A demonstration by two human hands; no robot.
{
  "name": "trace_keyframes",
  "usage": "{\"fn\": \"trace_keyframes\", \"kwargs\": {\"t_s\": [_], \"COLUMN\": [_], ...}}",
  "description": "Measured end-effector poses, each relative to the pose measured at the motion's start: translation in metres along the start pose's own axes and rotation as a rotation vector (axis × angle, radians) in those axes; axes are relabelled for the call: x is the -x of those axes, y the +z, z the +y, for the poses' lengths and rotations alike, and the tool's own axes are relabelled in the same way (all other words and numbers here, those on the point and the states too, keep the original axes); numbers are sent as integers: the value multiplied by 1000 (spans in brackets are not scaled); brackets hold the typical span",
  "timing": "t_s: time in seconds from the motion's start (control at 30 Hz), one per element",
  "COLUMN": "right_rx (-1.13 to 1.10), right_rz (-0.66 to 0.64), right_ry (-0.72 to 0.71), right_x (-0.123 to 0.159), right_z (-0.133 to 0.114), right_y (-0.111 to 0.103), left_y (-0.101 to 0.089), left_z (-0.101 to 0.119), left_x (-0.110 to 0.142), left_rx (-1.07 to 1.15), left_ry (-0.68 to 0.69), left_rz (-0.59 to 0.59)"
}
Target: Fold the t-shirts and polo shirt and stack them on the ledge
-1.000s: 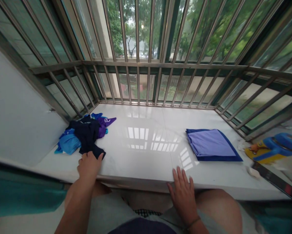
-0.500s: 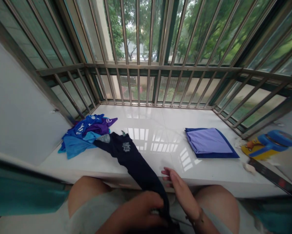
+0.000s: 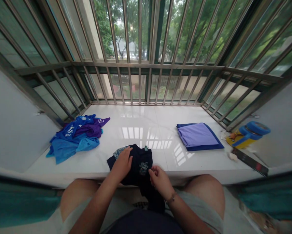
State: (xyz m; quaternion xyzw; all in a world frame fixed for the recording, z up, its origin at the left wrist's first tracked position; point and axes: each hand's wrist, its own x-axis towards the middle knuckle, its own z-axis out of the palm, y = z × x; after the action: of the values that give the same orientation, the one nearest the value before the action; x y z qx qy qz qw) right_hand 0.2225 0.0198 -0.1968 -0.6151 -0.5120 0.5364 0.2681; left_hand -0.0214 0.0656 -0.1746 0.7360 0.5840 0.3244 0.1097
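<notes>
A dark navy shirt (image 3: 136, 156) with a pale print and a grey patterned patch lies bunched at the front edge of the white ledge. Its lower part hangs over the edge between my knees. My left hand (image 3: 123, 162) rests on the shirt's left side, fingers stretched out over the cloth. At the shirt's right edge, beside the print, my right hand (image 3: 159, 179) pinches the fabric between thumb and fingers.
A loose heap of blue and purple clothes (image 3: 79, 135) lies on the left of the white ledge (image 3: 146, 118). To the right are folded purple and navy clothes (image 3: 198, 135), a blue-and-yellow bottle (image 3: 248, 134) and a long dark box (image 3: 249, 162). Metal bars (image 3: 146, 66) close off the back.
The shirt, earlier stretched from the heap toward my lap, now lies bunched nearer me, clear of the heap. My left hand moved forward onto it. My right hand, earlier empty, now grips its edge.
</notes>
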Motion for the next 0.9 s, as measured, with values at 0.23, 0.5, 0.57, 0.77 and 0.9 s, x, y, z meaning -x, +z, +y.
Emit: {"fn": "trace_keyframes", "kwargs": {"t_s": [0.23, 0.5, 0.57, 0.77, 0.9], "right_rx": [223, 140, 48, -95, -125], "right_rz": [97, 94, 48, -90, -272], "right_ry": [-166, -547, -566, -607, -637], "right_x": [1, 37, 42, 59, 71], "right_z": [-23, -33, -29, -25, -31], "right_y": [3, -23, -31, -45, -46], "left_y": [10, -44, -62, -120, -148], "left_z": [-49, -12, 4, 51, 75], "left_x": [-37, -22, -7, 28, 40], "left_rx": [-286, 162, 281, 426, 343], "left_ry": [-115, -32, 65, 472, 481], "left_rz": [-21, -64, 16, 52, -45]}}
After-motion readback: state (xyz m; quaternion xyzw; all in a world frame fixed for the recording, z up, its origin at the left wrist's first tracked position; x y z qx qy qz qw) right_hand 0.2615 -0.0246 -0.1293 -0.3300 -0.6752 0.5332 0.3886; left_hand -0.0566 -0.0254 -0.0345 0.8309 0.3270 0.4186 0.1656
